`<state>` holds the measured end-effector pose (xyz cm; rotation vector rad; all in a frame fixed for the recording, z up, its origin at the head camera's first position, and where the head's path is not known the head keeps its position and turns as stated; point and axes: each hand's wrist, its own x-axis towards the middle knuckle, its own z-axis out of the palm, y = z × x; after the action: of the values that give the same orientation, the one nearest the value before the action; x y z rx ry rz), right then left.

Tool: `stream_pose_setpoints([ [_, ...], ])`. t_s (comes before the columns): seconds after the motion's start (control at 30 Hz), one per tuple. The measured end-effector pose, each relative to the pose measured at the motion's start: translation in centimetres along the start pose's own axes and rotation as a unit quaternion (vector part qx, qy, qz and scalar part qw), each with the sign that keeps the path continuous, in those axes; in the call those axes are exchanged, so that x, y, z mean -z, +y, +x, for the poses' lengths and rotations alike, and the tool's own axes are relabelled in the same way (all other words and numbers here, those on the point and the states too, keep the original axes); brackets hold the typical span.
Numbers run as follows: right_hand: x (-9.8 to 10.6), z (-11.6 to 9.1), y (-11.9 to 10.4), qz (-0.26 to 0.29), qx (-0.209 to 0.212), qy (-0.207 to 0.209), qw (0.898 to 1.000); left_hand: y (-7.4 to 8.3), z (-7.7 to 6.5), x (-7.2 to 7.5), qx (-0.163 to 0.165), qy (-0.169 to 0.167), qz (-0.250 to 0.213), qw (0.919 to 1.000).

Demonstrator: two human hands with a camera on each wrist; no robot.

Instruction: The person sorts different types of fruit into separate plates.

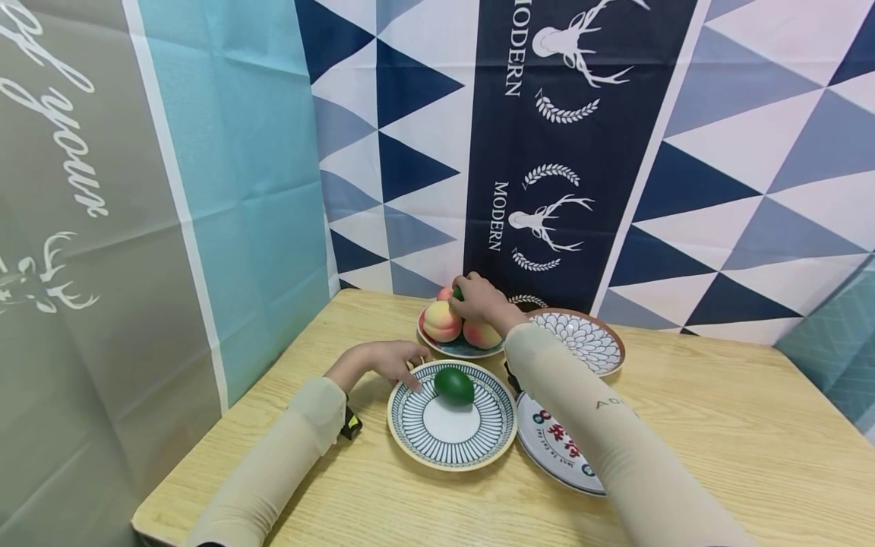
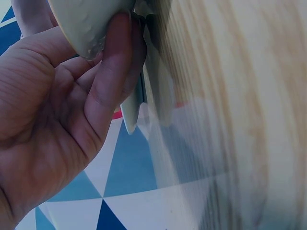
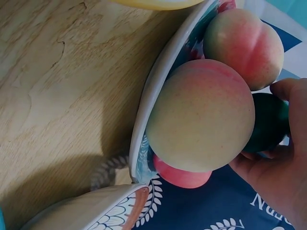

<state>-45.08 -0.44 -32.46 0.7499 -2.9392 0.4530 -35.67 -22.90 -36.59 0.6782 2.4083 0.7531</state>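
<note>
My left hand (image 1: 393, 361) grips the left rim of a plate with blue radiating stripes (image 1: 451, 425). In the left wrist view, its thumb and fingers pinch the plate's pale underside edge (image 2: 91, 28). On that plate lies a smooth green oval fruit (image 1: 454, 387). Behind it, my right hand (image 1: 481, 298) pinches another green oval fruit (image 3: 268, 122) among several peaches (image 1: 442, 321). The peaches sit in a shallow dish (image 3: 149, 96) with a teal and red inside. My palm and sleeve hide part of this dish in the head view.
A white plate with red lettering (image 1: 554, 448) lies right of the striped plate, partly under my right forearm. Farther back stands a brown-rimmed plate with a petal pattern (image 1: 581, 342). A patterned cloth (image 1: 410, 152) hangs behind the wooden table (image 1: 718, 410).
</note>
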Motion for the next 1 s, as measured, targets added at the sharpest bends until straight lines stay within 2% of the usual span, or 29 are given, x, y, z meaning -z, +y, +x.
stream_pose_setpoints([
  [0.47,-0.13,0.04,0.07,-0.002,0.003,-0.002,1.000,-0.17,0.22,-0.21,0.001,0.003,-0.004,1.0000],
  [1.0,-0.08,0.07,0.04,-0.003,0.011,0.000,1.000,0.13,-0.16,-0.22,0.003,0.002,-0.013,0.9999],
])
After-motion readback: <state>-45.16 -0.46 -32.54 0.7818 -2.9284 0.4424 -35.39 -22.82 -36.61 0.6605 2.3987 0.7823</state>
